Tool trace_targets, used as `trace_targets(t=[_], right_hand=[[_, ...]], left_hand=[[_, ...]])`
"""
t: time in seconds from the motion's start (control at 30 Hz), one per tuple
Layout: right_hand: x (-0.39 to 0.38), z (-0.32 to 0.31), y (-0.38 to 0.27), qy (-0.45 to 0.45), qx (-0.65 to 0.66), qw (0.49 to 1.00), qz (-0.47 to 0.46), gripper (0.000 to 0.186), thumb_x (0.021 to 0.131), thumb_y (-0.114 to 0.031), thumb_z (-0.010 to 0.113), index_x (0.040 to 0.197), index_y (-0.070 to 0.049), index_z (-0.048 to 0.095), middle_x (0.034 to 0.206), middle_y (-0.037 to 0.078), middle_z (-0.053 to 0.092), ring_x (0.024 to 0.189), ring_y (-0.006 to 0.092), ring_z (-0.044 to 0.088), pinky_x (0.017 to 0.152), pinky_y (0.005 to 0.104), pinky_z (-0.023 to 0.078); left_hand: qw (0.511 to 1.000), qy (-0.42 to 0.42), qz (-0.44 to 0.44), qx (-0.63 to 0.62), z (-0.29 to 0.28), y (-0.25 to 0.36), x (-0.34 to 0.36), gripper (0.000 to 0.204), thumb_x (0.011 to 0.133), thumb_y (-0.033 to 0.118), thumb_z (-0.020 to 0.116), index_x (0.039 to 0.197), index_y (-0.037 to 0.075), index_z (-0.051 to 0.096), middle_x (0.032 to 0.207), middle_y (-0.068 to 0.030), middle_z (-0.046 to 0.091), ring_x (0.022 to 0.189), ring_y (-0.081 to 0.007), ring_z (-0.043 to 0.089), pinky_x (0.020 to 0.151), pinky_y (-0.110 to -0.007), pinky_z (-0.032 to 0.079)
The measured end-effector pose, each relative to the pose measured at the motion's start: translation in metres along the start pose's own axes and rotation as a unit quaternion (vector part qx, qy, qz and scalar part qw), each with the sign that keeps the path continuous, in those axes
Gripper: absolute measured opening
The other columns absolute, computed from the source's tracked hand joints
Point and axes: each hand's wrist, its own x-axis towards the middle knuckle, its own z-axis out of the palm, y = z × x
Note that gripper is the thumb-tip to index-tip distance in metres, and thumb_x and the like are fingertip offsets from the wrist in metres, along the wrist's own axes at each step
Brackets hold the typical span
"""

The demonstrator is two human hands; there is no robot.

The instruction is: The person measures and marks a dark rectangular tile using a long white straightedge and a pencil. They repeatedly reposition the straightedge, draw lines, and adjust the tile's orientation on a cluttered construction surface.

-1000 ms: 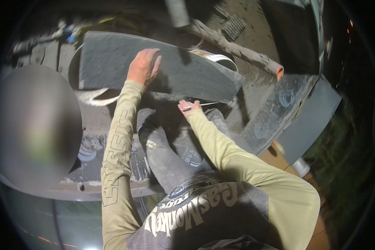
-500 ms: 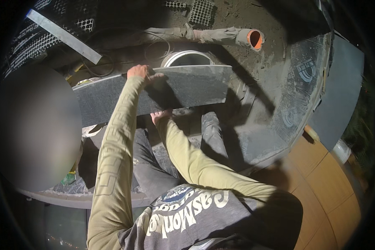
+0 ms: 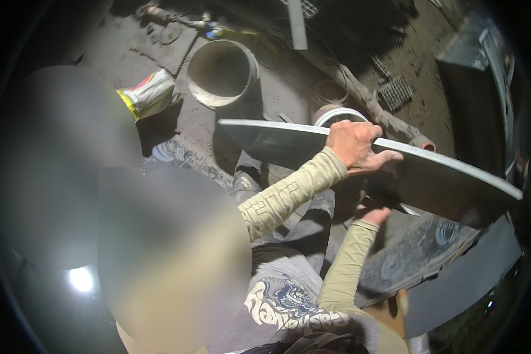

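Note:
I hold a large thin grey slab (image 3: 448, 186), almost edge-on to me, running from centre to right above my knees. My left hand (image 3: 355, 147) is clamped over its upper edge, fingers spread on the near face. Below the slab, my right hand (image 3: 374, 213) presses up against its lower edge, its fingers partly hidden behind the slab.
A round bucket (image 3: 221, 71) and a yellow-and-white sack (image 3: 147, 94) stand on the dusty ground ahead. A pipe (image 3: 389, 124) and a metal grate (image 3: 395, 91) lie beyond the slab. More grey slabs (image 3: 460, 283) lie at the lower right. Blurred shapes fill the left.
The slab has been raised and turned from flat-facing to nearly edge-on, and now sits further right. My left hand stays on its top edge; my right hand has gone beneath it.

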Motion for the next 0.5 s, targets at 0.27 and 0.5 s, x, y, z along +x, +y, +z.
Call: trace_targets(t=[0.27,0.5], right_hand=[[0.042,0.135,-0.055,-0.281,-0.390,0.649,-0.589,0.038,0.094,-0.037,0.062,0.110,-0.003,0.066,0.105,0.011,0.068,0.101,0.0285,0.065,0.090,0.0384,0.051],[-0.034,0.305,0.065,-0.247,-0.683,0.666,-0.171,0.083,0.097,-0.069,0.038,0.090,0.008,0.066,0.081,0.026,0.067,0.080,0.0388,0.068,0.075,0.0458,0.051]], left_hand=[[0.916,0.199,-0.212,-0.275,-0.064,-0.040,-0.017,0.038,0.092,0.042,0.066,0.082,0.006,0.063,0.067,-0.0081,0.061,0.061,-0.0152,0.057,0.061,-0.033,0.046],[0.707,0.382,-0.278,-0.526,-0.050,-0.188,-0.123,0.049,0.102,0.049,0.046,0.112,0.004,0.062,0.103,-0.0044,0.065,0.091,-0.0172,0.060,0.080,-0.031,0.050]])
